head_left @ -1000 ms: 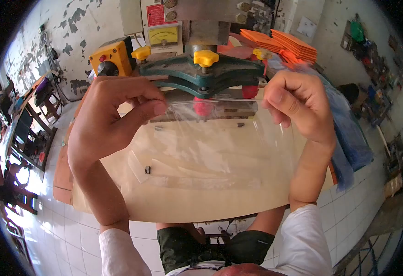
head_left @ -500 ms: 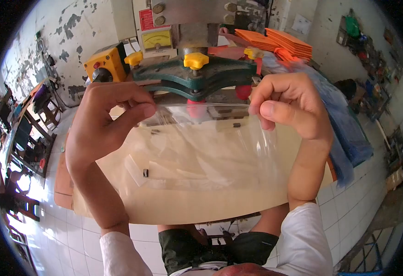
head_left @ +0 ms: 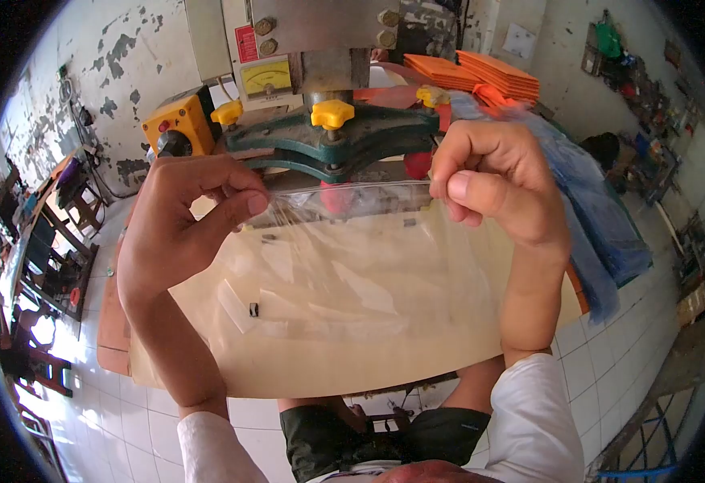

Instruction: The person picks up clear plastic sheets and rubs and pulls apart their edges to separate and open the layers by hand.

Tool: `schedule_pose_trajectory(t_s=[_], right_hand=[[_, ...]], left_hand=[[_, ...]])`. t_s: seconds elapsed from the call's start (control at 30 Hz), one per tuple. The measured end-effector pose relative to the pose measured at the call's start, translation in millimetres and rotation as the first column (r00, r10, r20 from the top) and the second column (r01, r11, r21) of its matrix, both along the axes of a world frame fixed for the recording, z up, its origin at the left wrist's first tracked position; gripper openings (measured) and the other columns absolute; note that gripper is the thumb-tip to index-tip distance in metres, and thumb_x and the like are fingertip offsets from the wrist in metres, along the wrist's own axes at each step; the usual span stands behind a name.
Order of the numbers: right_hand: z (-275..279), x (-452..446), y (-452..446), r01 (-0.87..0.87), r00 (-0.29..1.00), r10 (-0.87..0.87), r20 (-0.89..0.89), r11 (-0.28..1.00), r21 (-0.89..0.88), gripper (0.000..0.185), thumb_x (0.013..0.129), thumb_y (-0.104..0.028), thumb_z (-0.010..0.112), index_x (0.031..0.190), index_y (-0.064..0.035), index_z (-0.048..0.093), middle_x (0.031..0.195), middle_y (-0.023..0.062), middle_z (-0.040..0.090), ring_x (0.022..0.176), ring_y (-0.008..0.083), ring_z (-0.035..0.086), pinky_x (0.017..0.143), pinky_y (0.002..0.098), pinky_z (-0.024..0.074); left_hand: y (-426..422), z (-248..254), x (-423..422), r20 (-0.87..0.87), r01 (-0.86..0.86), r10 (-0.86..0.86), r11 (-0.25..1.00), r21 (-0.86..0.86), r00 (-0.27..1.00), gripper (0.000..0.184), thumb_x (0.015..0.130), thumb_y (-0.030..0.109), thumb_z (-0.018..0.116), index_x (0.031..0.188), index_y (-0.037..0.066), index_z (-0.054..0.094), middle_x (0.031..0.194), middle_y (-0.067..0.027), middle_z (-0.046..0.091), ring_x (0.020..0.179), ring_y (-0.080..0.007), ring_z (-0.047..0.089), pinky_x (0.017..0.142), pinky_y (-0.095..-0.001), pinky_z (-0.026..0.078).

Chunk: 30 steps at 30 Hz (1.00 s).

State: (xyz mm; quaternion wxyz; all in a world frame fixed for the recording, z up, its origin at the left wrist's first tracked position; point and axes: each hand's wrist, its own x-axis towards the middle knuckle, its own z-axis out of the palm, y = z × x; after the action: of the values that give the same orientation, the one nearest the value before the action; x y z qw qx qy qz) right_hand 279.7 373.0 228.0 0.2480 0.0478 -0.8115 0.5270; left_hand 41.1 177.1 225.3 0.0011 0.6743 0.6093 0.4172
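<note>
A clear plastic sheet [head_left: 352,266] hangs stretched between my hands above the cream-coloured work surface [head_left: 288,370]. My left hand [head_left: 199,217] pinches its upper left corner between thumb and fingers. At the upper right corner, my right hand [head_left: 501,185] pinches the same edge. Just beyond the taut edge stands a green metal press head [head_left: 336,137] with yellow knobs [head_left: 332,114]. A small black piece [head_left: 254,309] and a pale strip [head_left: 234,306] show at the lower left of the surface.
A yellow control box [head_left: 179,122] stands at the back left. Orange folded pieces [head_left: 497,76] are stacked at the back right, with blue translucent plastic [head_left: 590,217] draped along the right side. A red ball-like part [head_left: 418,165] sits beneath the press head.
Both hands, still pinching the sheet, have come slightly lower and closer to the surface. The right hand has shifted a little left, and the view has shifted slightly.
</note>
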Motion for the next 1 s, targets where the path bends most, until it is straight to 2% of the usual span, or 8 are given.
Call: schedule_pose_trajectory(t_s=[0.1, 0.43, 0.5, 0.73, 0.8, 1.0], right_hand=[[1, -1, -3, -0.005, 0.999, 0.004, -0.043, 1.000, -0.023, 0.011, 0.084, -0.012, 0.059, 0.083, -0.0017, 0.063, 0.072, 0.0011, 0.061, 0.059, 0.0053, 0.054, 0.053, 0.0213, 0.0427], [1, -2, -8, -0.013, 1.000, 0.012, -0.029, 0.999, -0.052, 0.013, 0.081, -0.013, 0.060, 0.082, -0.0015, 0.064, 0.073, 0.0012, 0.061, 0.059, 0.0054, 0.054, 0.053, 0.0215, 0.0420], [0, -3, -15, 0.017, 0.999, -0.020, -0.028, 0.994, -0.105, 0.016, 0.073, -0.015, 0.062, 0.079, -0.0005, 0.062, 0.070, 0.0038, 0.061, 0.053, 0.0059, 0.053, 0.047, 0.0197, 0.0397], [1, -1, -27, -0.083, 0.997, 0.083, -0.011, 0.968, -0.238, 0.018, 0.069, -0.013, 0.065, 0.079, 0.0019, 0.061, 0.069, 0.0047, 0.061, 0.055, 0.0071, 0.056, 0.049, 0.0199, 0.0429], [2, 1, -28, -0.118, 0.992, 0.128, 0.020, 0.956, -0.270, 0.012, 0.075, -0.010, 0.067, 0.084, -0.0015, 0.066, 0.073, -0.0017, 0.061, 0.064, 0.0029, 0.054, 0.057, 0.0183, 0.0393], [0, 1, -27, -0.052, 0.998, 0.059, 0.019, 0.967, -0.250, 0.010, 0.075, -0.009, 0.068, 0.082, -0.0020, 0.066, 0.072, -0.0037, 0.061, 0.062, 0.0014, 0.052, 0.055, 0.0178, 0.0380]], left_hand=[[2, -1, -1, 0.001, 0.020, -0.020, 1.000, 0.015, 1.000, 0.004, 0.083, -0.001, 0.067, 0.082, -0.005, 0.067, 0.069, -0.0072, 0.065, 0.058, -0.0113, 0.060, 0.058, -0.0241, 0.049], [4, -3, 0, 0.018, 0.012, -0.012, 1.000, -0.002, 1.000, 0.004, 0.082, -0.001, 0.067, 0.082, -0.005, 0.067, 0.070, -0.0074, 0.064, 0.060, -0.0116, 0.060, 0.058, -0.0246, 0.048], [4, -3, -1, 0.017, 0.009, -0.008, 1.000, -0.019, 1.000, 0.003, 0.082, -0.002, 0.067, 0.083, -0.005, 0.067, 0.071, -0.0074, 0.065, 0.060, -0.0116, 0.060, 0.059, -0.0246, 0.048], [7, -5, -2, -0.009, 0.031, -0.031, 0.999, -0.020, 0.999, 0.003, 0.082, -0.002, 0.067, 0.083, -0.005, 0.067, 0.072, -0.0070, 0.065, 0.062, -0.0108, 0.060, 0.060, -0.0248, 0.048], [6, -2, 0, -0.005, 0.016, -0.016, 0.998, -0.057, 1.000, 0.003, 0.082, -0.002, 0.067, 0.083, -0.005, 0.067, 0.072, -0.0068, 0.065, 0.063, -0.0104, 0.060, 0.060, -0.0247, 0.047], [6, -3, 0, 0.012, 0.008, -0.007, 0.998, -0.062, 1.000, 0.003, 0.082, -0.002, 0.067, 0.083, -0.004, 0.068, 0.072, -0.0072, 0.065, 0.063, -0.0108, 0.060, 0.060, -0.0248, 0.047]])
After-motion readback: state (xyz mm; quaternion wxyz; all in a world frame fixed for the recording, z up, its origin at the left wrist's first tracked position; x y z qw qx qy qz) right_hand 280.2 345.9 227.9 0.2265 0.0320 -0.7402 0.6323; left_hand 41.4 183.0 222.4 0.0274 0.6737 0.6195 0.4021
